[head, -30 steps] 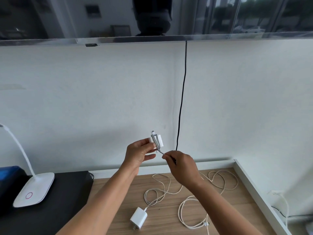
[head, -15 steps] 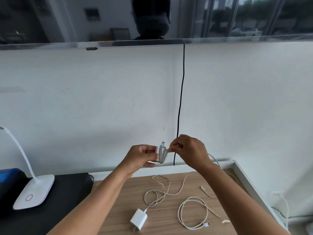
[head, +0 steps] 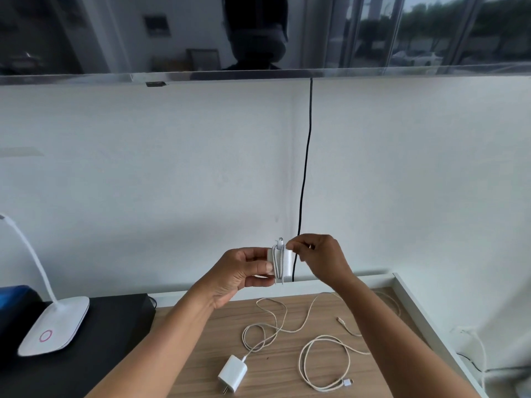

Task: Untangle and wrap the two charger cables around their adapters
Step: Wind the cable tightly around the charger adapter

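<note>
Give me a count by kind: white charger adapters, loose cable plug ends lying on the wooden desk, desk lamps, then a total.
White block charger adapters: 2, the cable-wrapped adapter held by the left hand and right hand, and the unwrapped adapter on the wooden desk.
Loose cable plug ends: 2, the far plug end and the near plug end.
White desk lamp: 1.
Total: 5.

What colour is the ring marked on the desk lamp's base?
The ring is pink, on the white base; the head view shows it.

Background stuff sitting around wooden tabletop [head: 273, 374].
White lamp [head: 54, 326] standing on black surface [head: 115, 326] at left; black cord [head: 307, 153] hanging down white wall [head: 143, 168].
</note>
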Demonstrator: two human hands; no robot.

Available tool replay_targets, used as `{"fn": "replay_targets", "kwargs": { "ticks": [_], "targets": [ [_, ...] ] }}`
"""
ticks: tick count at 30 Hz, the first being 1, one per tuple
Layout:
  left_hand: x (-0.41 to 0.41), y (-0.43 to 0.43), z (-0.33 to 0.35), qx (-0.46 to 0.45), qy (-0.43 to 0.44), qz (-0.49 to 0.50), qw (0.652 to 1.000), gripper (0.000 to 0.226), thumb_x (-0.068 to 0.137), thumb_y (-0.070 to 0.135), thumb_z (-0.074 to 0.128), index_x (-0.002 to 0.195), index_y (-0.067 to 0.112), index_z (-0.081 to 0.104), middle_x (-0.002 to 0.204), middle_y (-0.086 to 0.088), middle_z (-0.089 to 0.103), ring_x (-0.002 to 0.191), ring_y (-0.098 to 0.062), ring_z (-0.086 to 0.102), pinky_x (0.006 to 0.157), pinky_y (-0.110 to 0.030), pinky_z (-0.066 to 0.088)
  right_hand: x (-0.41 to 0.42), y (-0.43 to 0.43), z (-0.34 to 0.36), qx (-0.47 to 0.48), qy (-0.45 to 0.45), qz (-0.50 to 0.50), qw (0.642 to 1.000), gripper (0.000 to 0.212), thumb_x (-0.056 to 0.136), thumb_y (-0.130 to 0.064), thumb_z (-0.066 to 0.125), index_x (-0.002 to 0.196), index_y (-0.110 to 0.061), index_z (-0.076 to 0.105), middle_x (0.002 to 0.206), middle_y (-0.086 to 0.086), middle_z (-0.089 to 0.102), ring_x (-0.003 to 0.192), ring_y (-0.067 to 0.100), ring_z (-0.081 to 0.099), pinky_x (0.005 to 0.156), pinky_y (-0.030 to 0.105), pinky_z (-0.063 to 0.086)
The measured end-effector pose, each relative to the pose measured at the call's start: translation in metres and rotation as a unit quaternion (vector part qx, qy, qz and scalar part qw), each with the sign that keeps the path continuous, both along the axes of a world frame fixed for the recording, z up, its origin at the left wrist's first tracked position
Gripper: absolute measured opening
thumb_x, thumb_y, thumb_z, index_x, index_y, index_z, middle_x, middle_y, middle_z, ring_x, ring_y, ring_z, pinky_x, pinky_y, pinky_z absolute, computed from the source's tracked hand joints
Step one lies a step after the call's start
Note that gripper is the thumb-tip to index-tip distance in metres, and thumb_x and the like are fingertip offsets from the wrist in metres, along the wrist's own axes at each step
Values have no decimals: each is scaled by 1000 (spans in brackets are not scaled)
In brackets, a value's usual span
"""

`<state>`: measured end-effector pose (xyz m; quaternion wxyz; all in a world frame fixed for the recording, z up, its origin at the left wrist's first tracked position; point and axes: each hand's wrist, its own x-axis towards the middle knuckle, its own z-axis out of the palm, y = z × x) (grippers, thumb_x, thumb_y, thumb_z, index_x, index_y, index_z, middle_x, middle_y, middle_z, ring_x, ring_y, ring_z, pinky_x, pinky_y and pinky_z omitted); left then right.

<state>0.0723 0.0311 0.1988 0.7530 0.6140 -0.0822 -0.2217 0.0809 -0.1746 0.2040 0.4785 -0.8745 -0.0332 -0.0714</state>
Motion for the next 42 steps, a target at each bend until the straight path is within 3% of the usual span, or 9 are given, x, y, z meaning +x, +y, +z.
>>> {"fn": "replay_targets", "kwargs": {
  "ticks": [5, 12, 17, 20, 25, 28, 32, 37, 42],
  "targets": [
    [0, -7, 0, -46, 8, 45, 998, 27, 72, 3, 77, 98, 2, 73, 91, -16, 71, 82, -22, 69, 74, -33, 60, -8, 16, -19, 46, 7, 22, 999, 27, 87, -12, 55, 63, -15, 68, 54, 2, 59, 47, 7, 41, 50, 23, 33],
    [1, -13, -5, -72, 33, 128, 989, 23, 82, 3, 68, 104, 0, 69, 95, -17, 72, 85, -23, 72, 72, -30, 60, -14, 26, -32, 32, -4, 33, 999, 31, 91, -13, 54, 62, -19, 49, 54, -3, 36, 54, 10, 30, 54, 29, 27],
    [6, -10, -4, -68, 33, 166, 983, 25, 83, 4, 68, 108, 2, 69, 96, -15, 74, 89, -24, 72, 68, -31, 59, -20, 26, -22, 112, 27, 29, 993, 28, 76, -31, 48, 87, -28, 74, 72, -1, 63, 67, 19, 52, 65, 31, 44],
    [5, -11, -4, -45, 16, 168, 985, 26, 81, 9, 73, 107, 6, 70, 96, -13, 74, 90, -22, 72, 68, -34, 59, -21, 25, -15, 130, 9, 40, 991, 57, 82, -59, 55, 67, -4, 58, 63, 10, 30, 64, 22, 28, 59, 34, 24],
    [2, -14, -6, -11, 2, 187, 982, 57, 65, 21, 80, 118, 10, 63, 88, -7, 73, 82, -14, 70, 59, -31, 54, -19, 21, -7, 144, 17, 30, 989, 54, 80, -52, 70, 44, -18, 47, 57, -4, 17, 57, 16, 18, 53, 29, 16],
    [4, -10, -6, -13, 4, 167, 986, 66, 63, 18, 82, 123, 21, 56, 91, -9, 72, 81, -18, 70, 58, -31, 53, -15, 14, -7, 159, 29, 44, 986, 44, 79, -49, 71, 65, -8, 70, 58, 0, 22, 56, 15, 21, 54, 28, 19],
    [8, -3, 5, 62, -40, 81, 994, 52, 69, 13, 83, 118, 21, 68, 93, -5, 69, 81, -14, 65, 61, -31, 51, -10, 10, -2, 141, 66, 89, 984, 32, 79, -53, 72, 82, -22, 79, 67, 22, 45, 67, 19, 35, 65, 34, 28],
    [11, 6, 23, 109, -61, 22, 992, 36, 78, 22, 76, 111, 10, 72, 103, -13, 73, 89, -20, 68, 65, -34, 54, -3, 1, 9, 121, 85, 112, 983, 20, 82, -43, 72, 85, -24, 80, 90, 17, 72, 77, 12, 55, 74, 29, 42],
    [14, 7, 33, 142, -43, 17, 989, 34, 83, 27, 74, 110, 6, 73, 105, -18, 73, 90, -25, 72, 63, -32, 58, 4, -3, 13, 86, 93, 130, 983, 20, 81, -39, 74, 87, -20, 79, 94, 12, 74, 83, 9, 61, 81, 26, 46]
  ]
}}
